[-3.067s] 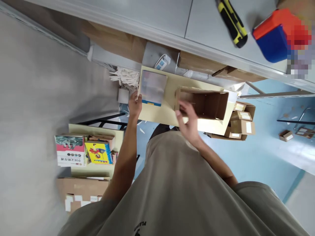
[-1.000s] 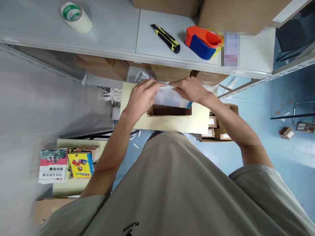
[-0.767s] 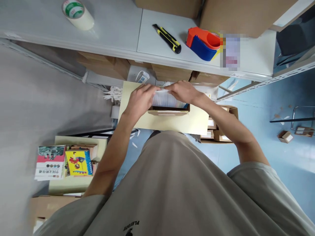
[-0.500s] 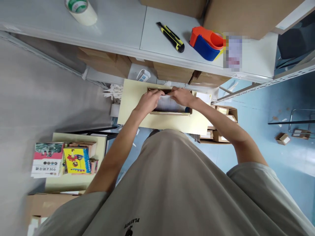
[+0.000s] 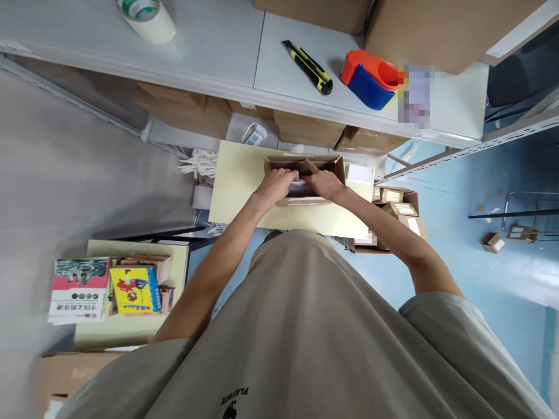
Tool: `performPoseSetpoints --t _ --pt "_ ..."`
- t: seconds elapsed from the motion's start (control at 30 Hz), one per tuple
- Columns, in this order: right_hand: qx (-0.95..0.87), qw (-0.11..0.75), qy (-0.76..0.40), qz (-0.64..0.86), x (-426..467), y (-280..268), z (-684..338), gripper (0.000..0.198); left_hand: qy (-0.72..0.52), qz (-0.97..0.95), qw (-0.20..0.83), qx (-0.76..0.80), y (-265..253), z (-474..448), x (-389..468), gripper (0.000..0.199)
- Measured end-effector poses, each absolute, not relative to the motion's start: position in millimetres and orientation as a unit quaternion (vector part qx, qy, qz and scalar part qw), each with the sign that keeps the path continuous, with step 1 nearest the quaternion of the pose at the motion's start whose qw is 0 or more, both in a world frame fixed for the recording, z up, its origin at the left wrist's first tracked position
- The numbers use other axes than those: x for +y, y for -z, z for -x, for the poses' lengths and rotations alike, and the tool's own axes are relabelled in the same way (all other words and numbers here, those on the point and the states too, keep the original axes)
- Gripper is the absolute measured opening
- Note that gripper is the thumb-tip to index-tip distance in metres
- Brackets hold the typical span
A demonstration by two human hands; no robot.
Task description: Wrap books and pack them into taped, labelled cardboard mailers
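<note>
An open cardboard box stands on a pale yellow board in front of me, with a whitish wrapped item down inside it. My left hand reaches over the box's left part with its fingers curled inward; whatever is in them is hidden. Over the right part is my right hand, its index finger stretched toward the far wall and its thumb apart from it. The two hands' fingertips are close together above the item. Most of the item is covered by my hands and the near wall.
Above, a grey shelf carries a tape roll, a utility knife and an orange-blue tape dispenser. Books lie on a stand at lower left. A carton with small boxes stands to the right.
The whitish item has gone deeper into the box, and more of the box's inner walls shows. My right index finger has stretched out toward the far wall.
</note>
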State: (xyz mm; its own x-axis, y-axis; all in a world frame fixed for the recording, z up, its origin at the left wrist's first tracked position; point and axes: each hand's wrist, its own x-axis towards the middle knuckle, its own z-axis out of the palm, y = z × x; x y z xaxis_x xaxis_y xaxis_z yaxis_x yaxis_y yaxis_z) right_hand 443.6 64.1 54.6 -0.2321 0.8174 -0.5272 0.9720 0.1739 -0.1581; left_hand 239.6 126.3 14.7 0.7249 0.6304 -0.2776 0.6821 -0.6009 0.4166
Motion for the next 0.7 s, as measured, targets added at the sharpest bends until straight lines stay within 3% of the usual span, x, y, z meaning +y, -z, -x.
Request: performPoseSetpoints --t 0.17,0.33,0.5,0.6,0.7 --pt "0.742 0.162 0.256 -0.598 64 -47 -447 0.058 0.055 -0.893 0.266 0.358 -11 -235 124 0.055" --pt "0.738 0.154 0.302 -0.584 77 -25 -443 0.042 0.075 -0.885 0.273 0.369 12 -236 129 0.056" --pt "0.719 0.185 0.325 -0.585 80 -9 -438 0.048 0.120 -0.872 0.262 0.396 31 -238 125 0.043" --pt "0.715 0.174 0.293 -0.610 66 -10 -451 0.049 0.048 -0.881 0.267 0.388 27 -223 111 0.037" --pt "0.729 0.110 0.257 -0.625 42 -21 -479 0.051 -0.063 -0.869 0.279 0.403 17 -197 90 0.049"
